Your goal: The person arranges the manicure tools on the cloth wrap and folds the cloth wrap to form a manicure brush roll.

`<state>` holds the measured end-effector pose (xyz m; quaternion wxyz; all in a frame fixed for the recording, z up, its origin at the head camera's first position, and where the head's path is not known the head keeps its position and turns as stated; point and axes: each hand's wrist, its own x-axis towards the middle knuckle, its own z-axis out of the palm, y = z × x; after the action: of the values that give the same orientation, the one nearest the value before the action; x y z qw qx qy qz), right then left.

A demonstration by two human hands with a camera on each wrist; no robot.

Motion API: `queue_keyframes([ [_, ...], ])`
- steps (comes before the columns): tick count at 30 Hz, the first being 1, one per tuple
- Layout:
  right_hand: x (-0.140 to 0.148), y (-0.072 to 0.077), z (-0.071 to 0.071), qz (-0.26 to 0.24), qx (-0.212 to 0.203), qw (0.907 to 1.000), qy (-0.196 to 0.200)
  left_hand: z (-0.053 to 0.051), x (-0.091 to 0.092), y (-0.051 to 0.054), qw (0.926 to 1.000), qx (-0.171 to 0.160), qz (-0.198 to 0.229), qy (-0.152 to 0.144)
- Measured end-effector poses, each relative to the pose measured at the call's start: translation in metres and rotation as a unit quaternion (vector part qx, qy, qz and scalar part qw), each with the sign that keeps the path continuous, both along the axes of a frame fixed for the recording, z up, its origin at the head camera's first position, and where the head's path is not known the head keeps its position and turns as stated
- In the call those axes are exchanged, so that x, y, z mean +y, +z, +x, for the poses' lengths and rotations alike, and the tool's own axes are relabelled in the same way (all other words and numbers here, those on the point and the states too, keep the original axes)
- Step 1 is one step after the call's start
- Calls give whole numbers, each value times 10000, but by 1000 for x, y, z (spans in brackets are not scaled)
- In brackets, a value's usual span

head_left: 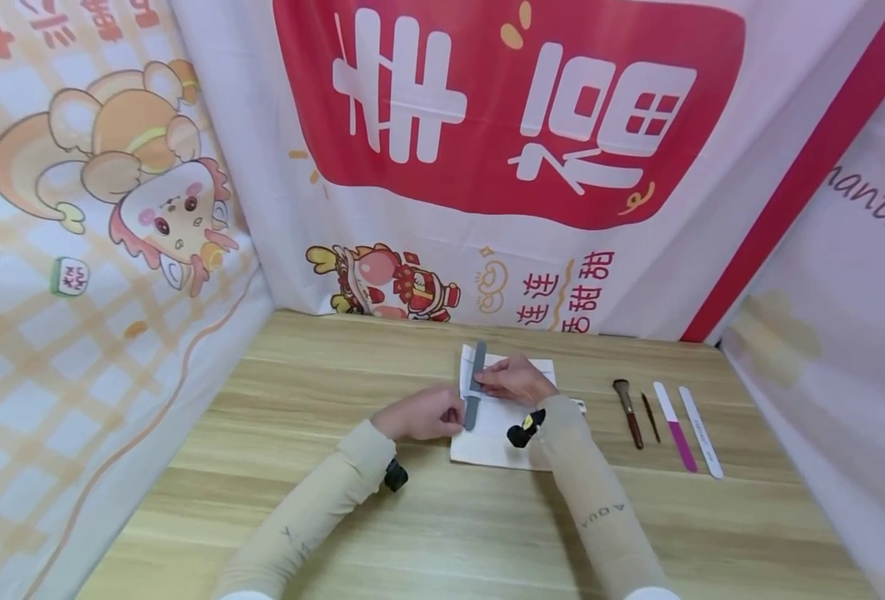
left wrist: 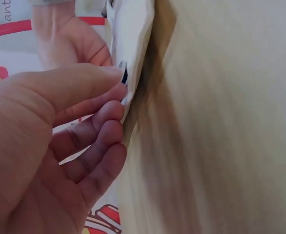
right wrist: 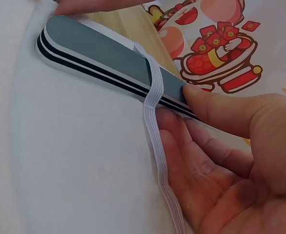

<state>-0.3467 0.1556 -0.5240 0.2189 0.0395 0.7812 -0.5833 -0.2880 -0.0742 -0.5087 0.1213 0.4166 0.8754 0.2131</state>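
Observation:
A grey nail file (head_left: pixel 477 367) with a rounded end lies across a white cloth roll (head_left: pixel 498 442). Its edge shows black and white layers in the right wrist view; I cannot tell whether it is one file or a stack. A white elastic band (right wrist: pixel 155 87) crosses over it. My right hand (head_left: pixel 519 379) pinches the file's far part, thumb on top and fingers below. At the near end, my left hand (head_left: pixel 431 414) pinches the file's tip by the cloth's left edge, thumb and index finger together; its other fingers are loosely curled in the left wrist view.
Right of the cloth lie a brush (head_left: pixel 627 414) with a dark red handle, a thin brown stick (head_left: pixel 650 418), a white and magenta file (head_left: pixel 675 427) and a white file (head_left: pixel 701 432). Printed curtains (head_left: pixel 502 225) stand behind and beside the wooden table (head_left: pixel 277 392).

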Motion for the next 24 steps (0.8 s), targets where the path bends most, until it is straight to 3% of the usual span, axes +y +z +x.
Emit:
queue_keyframes([
  [9,-2,4,3,34,34,9999,145,5,1,-6,9998,28,-43,-186],
  [16,0,8,0,58,-48,9994,349,6,-2,-3,9996,-229,126,-115],
  [24,2,20,-5,778,-242,9921,959,7,0,-2,9996,-232,93,-140],
])
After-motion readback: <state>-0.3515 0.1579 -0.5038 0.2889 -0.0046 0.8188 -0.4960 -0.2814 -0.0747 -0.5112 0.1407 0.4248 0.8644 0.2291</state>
